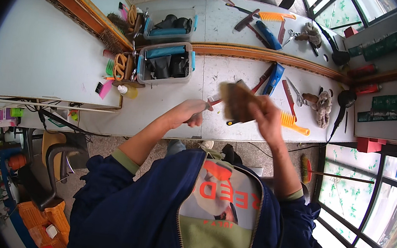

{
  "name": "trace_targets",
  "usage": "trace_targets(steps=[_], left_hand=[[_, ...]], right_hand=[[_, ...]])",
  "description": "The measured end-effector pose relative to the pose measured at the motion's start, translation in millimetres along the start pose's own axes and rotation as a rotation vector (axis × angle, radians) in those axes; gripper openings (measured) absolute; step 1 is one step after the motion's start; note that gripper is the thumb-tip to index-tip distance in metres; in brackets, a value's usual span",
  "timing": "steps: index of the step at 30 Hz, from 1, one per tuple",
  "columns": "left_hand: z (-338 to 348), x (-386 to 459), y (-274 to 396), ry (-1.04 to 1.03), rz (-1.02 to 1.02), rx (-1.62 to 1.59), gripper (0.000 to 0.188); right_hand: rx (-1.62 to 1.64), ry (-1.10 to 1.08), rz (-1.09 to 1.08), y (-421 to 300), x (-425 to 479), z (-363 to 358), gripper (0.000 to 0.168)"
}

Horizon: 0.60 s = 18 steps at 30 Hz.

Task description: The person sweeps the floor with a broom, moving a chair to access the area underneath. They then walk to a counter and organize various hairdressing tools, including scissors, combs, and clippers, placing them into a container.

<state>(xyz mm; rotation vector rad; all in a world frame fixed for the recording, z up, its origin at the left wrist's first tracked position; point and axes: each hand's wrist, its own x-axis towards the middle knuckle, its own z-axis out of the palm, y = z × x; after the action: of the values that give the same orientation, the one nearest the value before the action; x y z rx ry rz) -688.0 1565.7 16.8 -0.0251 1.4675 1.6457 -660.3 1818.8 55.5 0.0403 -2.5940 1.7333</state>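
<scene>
Over the front part of the white counter [169, 120], my left hand [190, 114] is closed on a dark red comb [216, 100]. To its right, my right hand [267, 117] grips a brown brush [238, 101], blurred, with pale bristles at its upper left. A yellow wide-tooth comb [295, 124] lies just right of my right hand. Behind the brush are another dark red comb [263, 79] and a blue hair clipper [274, 79]. Further right lie a slim red comb [289, 99] and metal scissors [297, 92]. The brush partly hides a black-handled tool [232, 122].
A clear plastic box [165, 78] of black attachments stands behind my left hand, beside a spray bottle [128, 91] and a wooden tool holder [130, 66]. At the right lie a grey cloth bundle [323, 109] and a black hair dryer [346, 100] with its cord. A framed mirror [229, 50] borders the back.
</scene>
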Motion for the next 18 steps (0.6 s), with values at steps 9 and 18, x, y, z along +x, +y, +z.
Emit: trace_targets(steps=[9, 18], left_hand=[[-20, 0, -11, 0.409, 0.17, 0.79, 0.026], [6, -5, -10, 0.444, 0.485, 0.879, 0.016]], right_hand=[[-0.243, 0.286, 0.013, 21, 17, -24, 0.011], [0.182, 0.021, 0.17, 31, 17, 17, 0.024]])
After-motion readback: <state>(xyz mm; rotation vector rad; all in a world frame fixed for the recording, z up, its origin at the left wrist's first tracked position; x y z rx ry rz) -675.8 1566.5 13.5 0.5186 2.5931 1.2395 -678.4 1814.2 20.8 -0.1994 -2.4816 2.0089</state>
